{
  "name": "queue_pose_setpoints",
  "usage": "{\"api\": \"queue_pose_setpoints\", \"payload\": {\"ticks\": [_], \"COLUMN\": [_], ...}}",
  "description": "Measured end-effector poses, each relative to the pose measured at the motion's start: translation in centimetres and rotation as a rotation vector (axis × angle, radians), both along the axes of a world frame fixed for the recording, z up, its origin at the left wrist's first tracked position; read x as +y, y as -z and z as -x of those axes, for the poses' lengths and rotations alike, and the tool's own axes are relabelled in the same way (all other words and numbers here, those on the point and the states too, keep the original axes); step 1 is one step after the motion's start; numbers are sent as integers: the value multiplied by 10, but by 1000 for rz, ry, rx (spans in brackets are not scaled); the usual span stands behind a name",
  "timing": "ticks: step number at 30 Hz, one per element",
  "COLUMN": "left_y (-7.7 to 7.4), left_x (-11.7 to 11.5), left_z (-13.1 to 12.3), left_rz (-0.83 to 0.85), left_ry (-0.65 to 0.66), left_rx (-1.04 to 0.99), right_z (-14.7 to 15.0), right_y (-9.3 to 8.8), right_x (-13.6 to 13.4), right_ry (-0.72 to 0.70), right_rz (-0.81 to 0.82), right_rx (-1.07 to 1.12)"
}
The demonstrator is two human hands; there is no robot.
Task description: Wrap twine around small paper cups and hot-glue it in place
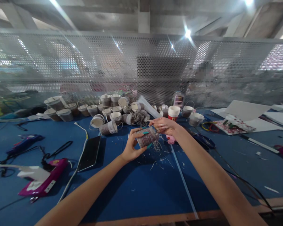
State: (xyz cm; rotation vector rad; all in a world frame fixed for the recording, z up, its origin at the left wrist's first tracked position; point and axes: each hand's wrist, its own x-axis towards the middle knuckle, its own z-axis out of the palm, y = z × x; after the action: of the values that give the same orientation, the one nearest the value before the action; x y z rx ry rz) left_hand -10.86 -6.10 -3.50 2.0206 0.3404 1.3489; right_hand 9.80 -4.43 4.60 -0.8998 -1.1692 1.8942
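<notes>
My left hand (131,147) is wrapped around a small cup wound with grey-brown cord (146,138), tilted on its side above the table. Loose frayed strands (157,145) hang from the cup's right end. Over that end, my right hand (165,125) is closed in a pinch; what sits between its fingertips is too small to make out. Just behind the hands lie more cord-wrapped cups with white handles (108,128), some upright and some tipped over, beside a tangle of grey yarn (140,117). Scraps of fibre (161,160) are scattered beneath the cup.
Left of me are a black phone (90,153), a purple power strip (46,180) and a blue glue gun (24,144) with cables. Stacked paper cups (174,112) and a pink object (171,139) are beyond my right hand. A perforated metal screen (103,69) closes off the back.
</notes>
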Motion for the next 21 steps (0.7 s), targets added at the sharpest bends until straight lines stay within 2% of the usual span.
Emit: {"api": "queue_pose_setpoints", "payload": {"ticks": [10, 17, 21], "left_y": [0, 3, 3], "left_x": [-1, 1, 3], "left_z": [0, -3, -3], "left_rz": [-69, 63, 108], "left_ry": [-41, -27, -35], "left_rx": [-5, 69, 124], "right_z": [5, 4, 2], "right_y": [0, -18, -28], "right_x": [-2, -15, -22], "right_ry": [-6, 7, 54], "right_rz": [-14, -221, -270], "right_rx": [4, -300, -370]}}
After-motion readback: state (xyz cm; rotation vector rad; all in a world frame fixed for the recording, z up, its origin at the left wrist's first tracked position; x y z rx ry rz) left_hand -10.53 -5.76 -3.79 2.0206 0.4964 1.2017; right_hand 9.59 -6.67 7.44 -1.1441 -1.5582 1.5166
